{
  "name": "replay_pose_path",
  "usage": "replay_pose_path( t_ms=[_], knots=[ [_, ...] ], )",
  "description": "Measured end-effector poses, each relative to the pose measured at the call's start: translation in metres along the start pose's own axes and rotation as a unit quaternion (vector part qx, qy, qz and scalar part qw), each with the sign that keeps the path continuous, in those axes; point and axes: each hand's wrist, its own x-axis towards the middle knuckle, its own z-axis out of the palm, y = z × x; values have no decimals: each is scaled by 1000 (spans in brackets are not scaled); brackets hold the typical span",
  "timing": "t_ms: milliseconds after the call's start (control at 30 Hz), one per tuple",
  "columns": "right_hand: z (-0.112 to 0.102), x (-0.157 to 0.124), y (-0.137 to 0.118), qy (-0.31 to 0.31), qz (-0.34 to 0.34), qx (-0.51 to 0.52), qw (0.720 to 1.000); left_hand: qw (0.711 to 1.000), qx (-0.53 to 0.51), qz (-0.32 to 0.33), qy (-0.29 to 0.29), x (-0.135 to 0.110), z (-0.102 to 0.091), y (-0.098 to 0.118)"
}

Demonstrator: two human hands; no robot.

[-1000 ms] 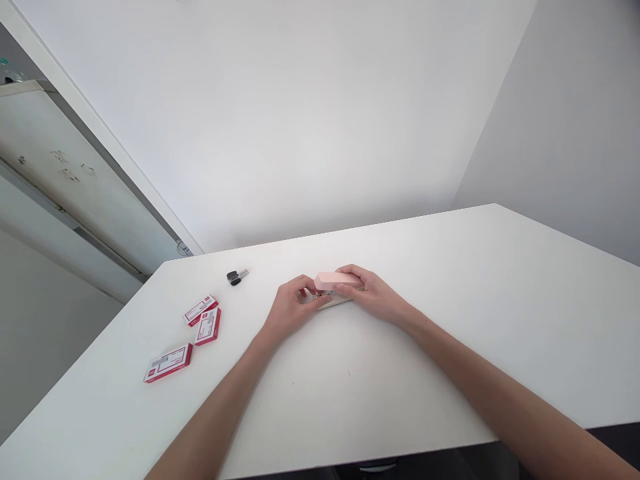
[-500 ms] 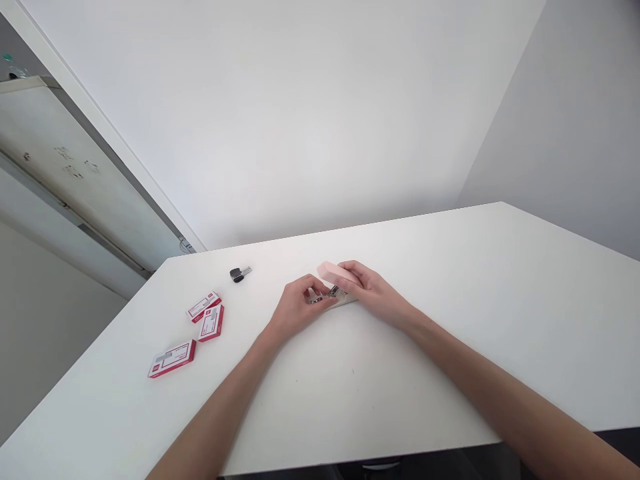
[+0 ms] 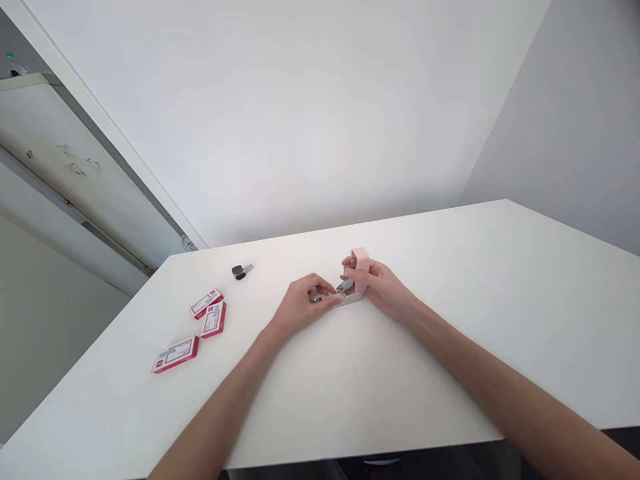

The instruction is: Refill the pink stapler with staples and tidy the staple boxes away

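Note:
A pink and cream stapler (image 3: 360, 268) lies opened on the white table, its pink top swung up nearly upright and its metal magazine showing. My left hand (image 3: 300, 303) pinches the cream base near its front end, thumb on the near side and fingers on the far side. My right hand (image 3: 383, 287) is closed round the hinge end and the raised pink top, its thumb and fingertips by the metal magazine. Part of the stapler is hidden behind my fingers.
To the left lie several red and white staple boxes (image 3: 214, 320) on the table (image 3: 425, 373). Farther back is a small black-handled staple remover or key-like object (image 3: 243, 271). A white wall (image 3: 320, 133) rises behind the table's far edge.
The stapler's pink top has swung from slanting over the base to nearly upright. My right hand has turned with it, exposing more of the metal magazine. My left hand stays at the base.

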Motion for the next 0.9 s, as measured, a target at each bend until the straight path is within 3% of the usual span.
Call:
replay_pose_path(
  t_ms=[167,300,600,900],
  knots=[
    [-5,5,1,43,-28,74,996,999,37,19,10,1,1,-3],
    [-14,11,4,111,-49,93,988,997,67,13,31,2,2,-7],
    [-33,14,6,267,-63,178,945,994,103,38,15,1,2,-5],
    [-39,16,16,385,-68,-9,920,990,130,36,26,0,3,-5]
  ],
)
